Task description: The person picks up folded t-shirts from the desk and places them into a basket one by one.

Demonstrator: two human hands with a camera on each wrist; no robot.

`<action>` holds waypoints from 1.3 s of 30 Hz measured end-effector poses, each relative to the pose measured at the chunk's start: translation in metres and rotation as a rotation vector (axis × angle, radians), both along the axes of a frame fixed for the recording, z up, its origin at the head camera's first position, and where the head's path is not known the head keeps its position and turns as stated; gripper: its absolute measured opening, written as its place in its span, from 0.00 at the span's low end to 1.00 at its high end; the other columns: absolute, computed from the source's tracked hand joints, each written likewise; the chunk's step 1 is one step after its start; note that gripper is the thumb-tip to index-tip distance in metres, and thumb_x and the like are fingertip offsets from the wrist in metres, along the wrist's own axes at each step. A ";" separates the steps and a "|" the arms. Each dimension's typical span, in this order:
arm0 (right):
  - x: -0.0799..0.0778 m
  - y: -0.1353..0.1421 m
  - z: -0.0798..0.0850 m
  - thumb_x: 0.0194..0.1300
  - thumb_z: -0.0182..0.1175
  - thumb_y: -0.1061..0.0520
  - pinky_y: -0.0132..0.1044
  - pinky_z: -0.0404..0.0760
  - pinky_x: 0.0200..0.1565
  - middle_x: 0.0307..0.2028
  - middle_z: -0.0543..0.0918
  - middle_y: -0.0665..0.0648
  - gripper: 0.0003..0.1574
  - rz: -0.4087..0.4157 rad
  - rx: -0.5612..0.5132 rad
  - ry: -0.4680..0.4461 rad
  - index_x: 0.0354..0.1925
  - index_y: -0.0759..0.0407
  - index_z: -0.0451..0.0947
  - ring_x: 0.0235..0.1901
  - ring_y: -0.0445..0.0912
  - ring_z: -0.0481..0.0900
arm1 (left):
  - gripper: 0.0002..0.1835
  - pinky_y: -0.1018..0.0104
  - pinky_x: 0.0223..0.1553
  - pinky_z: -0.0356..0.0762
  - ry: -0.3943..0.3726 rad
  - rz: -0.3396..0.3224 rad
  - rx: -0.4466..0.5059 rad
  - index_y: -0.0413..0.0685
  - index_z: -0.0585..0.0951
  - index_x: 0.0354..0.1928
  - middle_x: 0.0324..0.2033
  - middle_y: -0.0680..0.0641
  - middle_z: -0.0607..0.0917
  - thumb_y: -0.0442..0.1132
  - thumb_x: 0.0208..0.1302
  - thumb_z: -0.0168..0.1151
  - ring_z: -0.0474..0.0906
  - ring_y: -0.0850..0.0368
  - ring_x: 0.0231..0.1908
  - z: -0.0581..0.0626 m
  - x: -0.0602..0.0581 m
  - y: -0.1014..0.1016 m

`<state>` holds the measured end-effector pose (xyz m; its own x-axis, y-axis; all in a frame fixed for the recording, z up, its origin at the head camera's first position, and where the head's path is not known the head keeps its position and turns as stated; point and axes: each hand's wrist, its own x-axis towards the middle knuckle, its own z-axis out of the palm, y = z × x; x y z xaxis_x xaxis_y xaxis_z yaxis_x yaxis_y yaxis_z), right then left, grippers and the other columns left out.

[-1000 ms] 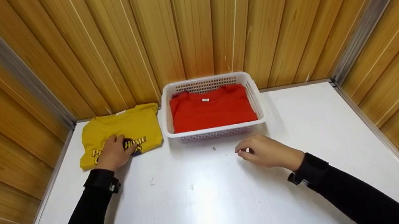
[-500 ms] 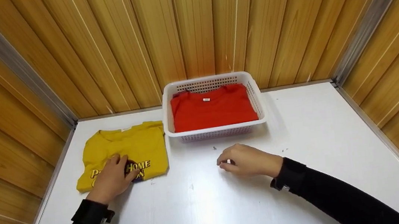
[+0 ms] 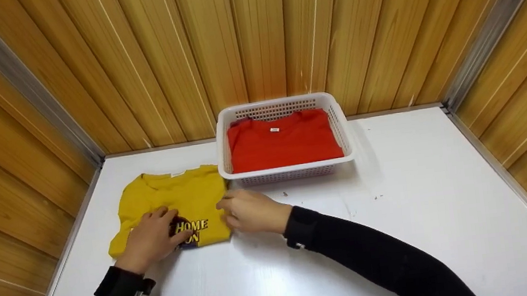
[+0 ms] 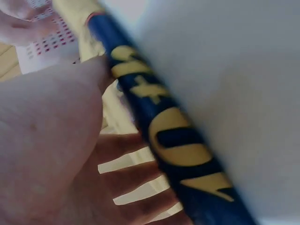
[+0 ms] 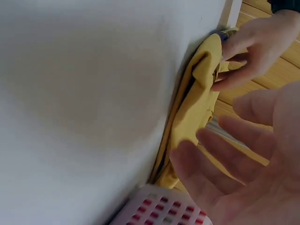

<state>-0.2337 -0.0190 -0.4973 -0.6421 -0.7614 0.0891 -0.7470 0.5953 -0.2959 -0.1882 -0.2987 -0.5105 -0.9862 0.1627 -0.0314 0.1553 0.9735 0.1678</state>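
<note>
A folded yellow T-shirt [image 3: 193, 188] with dark printed lettering lies on the table's left side. My left hand [image 3: 149, 238] rests on its front, fingers spread over the print; in the left wrist view the thumb [image 4: 86, 70] lies by the dark printed band. At the shirt's right edge is my right hand [image 3: 256, 211], its fingertips overlapping the cloth in the head view. The right wrist view shows that hand's fingers [image 5: 199, 171] loosely extended beside the shirt's folded layers [image 5: 187, 112], with a gap between thumb and fingers.
Behind my right hand stands a white perforated basket [image 3: 290, 168] holding a folded red T-shirt [image 3: 287, 142]. The basket's front left corner sits close to the yellow shirt. Wood-look panels [image 3: 260, 34] wall the white table [image 3: 394, 163] at the back and sides.
My left hand has drawn the yellow shirt toward me, away from the back wall, then slightly right. My right hand has moved left to the shirt's right edge.
</note>
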 end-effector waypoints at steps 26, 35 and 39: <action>0.040 -0.043 -0.024 0.68 0.53 0.29 0.41 0.71 0.62 0.51 0.78 0.54 0.34 -0.012 0.324 0.168 0.62 0.46 0.75 0.53 0.49 0.72 | 0.20 0.63 0.30 0.67 -0.194 0.017 0.068 0.49 0.84 0.35 0.28 0.47 0.79 0.59 0.55 0.72 0.73 0.53 0.29 0.015 -0.033 -0.053; 0.058 -0.002 -0.023 0.65 0.57 0.29 0.42 0.76 0.56 0.51 0.77 0.55 0.33 -0.052 0.264 0.120 0.57 0.47 0.77 0.51 0.50 0.73 | 0.27 0.65 0.21 0.55 -0.073 -0.086 -0.007 0.57 0.69 0.15 0.13 0.56 0.60 0.64 0.51 0.71 0.64 0.58 0.17 0.011 -0.018 -0.021; 0.057 0.033 -0.023 0.63 0.61 0.30 0.44 0.78 0.54 0.53 0.77 0.55 0.32 -0.039 0.226 0.088 0.57 0.47 0.78 0.52 0.52 0.73 | 0.30 0.64 0.20 0.52 -0.038 -0.131 -0.038 0.58 0.69 0.13 0.11 0.57 0.59 0.71 0.51 0.67 0.61 0.59 0.14 0.012 -0.012 0.004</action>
<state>-0.1771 0.0137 -0.5206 -0.6686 -0.7432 -0.0238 -0.7392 0.6678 -0.0871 -0.2000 -0.2947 -0.4988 -0.9545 0.2879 -0.0771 0.2756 0.9511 0.1396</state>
